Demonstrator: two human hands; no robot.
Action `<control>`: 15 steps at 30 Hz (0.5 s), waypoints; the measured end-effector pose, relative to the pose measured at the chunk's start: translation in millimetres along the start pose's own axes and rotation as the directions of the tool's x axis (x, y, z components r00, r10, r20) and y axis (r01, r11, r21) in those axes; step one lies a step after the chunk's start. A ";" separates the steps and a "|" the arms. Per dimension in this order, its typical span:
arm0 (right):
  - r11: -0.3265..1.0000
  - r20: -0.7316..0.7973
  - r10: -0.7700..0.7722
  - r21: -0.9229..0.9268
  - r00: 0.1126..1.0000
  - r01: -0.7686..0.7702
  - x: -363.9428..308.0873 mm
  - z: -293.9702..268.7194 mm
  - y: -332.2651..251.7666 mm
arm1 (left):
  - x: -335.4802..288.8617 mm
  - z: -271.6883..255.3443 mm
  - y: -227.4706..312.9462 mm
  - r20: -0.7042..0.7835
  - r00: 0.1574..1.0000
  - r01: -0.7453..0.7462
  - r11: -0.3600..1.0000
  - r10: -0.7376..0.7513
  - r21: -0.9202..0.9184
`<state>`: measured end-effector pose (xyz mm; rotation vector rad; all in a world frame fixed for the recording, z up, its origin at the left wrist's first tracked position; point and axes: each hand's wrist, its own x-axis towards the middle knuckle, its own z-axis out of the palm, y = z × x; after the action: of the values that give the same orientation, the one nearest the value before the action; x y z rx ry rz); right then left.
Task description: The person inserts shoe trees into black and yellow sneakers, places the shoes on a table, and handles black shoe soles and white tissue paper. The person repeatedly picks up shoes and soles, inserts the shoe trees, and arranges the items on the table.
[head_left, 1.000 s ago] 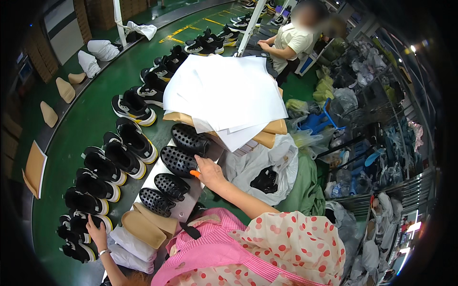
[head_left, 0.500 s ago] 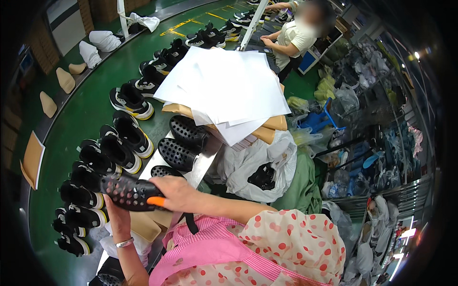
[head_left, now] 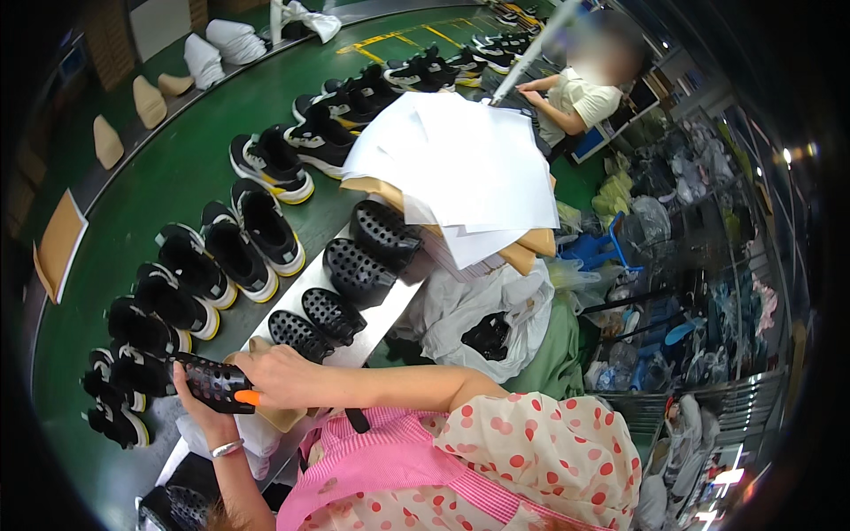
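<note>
A black perforated shoe-shaped shell is between my hands, at lower left. My left hand, with a silver bangle at its wrist, grips the shell from below and the side. My right hand is closed at its near end, where an orange piece sticks out. I cannot tell whether that piece belongs to the shell. Past my right hand, similar shells lie on a shiny metal strip: two larger ones, including this black shell, and a smaller pair. More perforated shells show below my left forearm.
Black sneakers with white and yellow soles stand in rows on the green table. A stack of white paper is ahead, beside a white plastic bag. A person works at the far right, near a blue stool.
The surroundings have shifted in view as my head turned. Both hands hold the shell slightly lower in view, and the smaller pair on the metal strip shows more fully.
</note>
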<state>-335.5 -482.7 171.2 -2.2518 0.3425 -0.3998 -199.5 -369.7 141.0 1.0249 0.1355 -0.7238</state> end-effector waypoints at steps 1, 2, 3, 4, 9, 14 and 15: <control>1.000 0.000 -0.031 0.000 1.000 0.031 5.4 6.9 0.0 | 1.7 -6.0 4.1 -0.044 0.999 -0.007 1.000 0.007 0.003; 0.998 -0.001 -0.061 0.000 0.998 0.061 11.0 14.7 0.2 | 3.9 -12.3 9.4 -0.067 0.998 -0.006 1.000 0.005 -0.010; 0.996 -0.003 -0.091 0.000 0.996 0.091 16.2 23.0 0.3 | 5.4 -18.8 15.0 -0.089 0.996 -0.004 1.000 0.002 -0.023; 0.993 -0.010 -0.119 -0.003 0.993 0.119 21.2 29.6 -0.2 | 6.3 -23.0 20.5 -0.102 0.994 -0.027 0.999 0.025 -0.017; 0.995 0.045 -0.092 0.037 0.995 0.091 33.2 57.6 -10.9 | 12.8 -47.2 36.7 -0.035 0.992 -0.122 0.991 0.120 -0.047; 0.997 0.055 -0.036 0.077 0.998 0.032 32.6 63.0 -7.9 | 24.8 -59.6 31.1 -0.005 0.994 -0.111 0.992 0.111 -0.061; 0.997 0.044 -0.029 0.072 0.999 0.026 31.3 62.6 -6.0 | 25.6 -57.0 28.9 -0.015 0.994 -0.111 0.992 0.110 -0.055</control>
<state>-281.7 -448.2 142.1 -2.1944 0.2706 -0.3695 -149.8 -326.6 120.8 0.9760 0.1078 -0.6103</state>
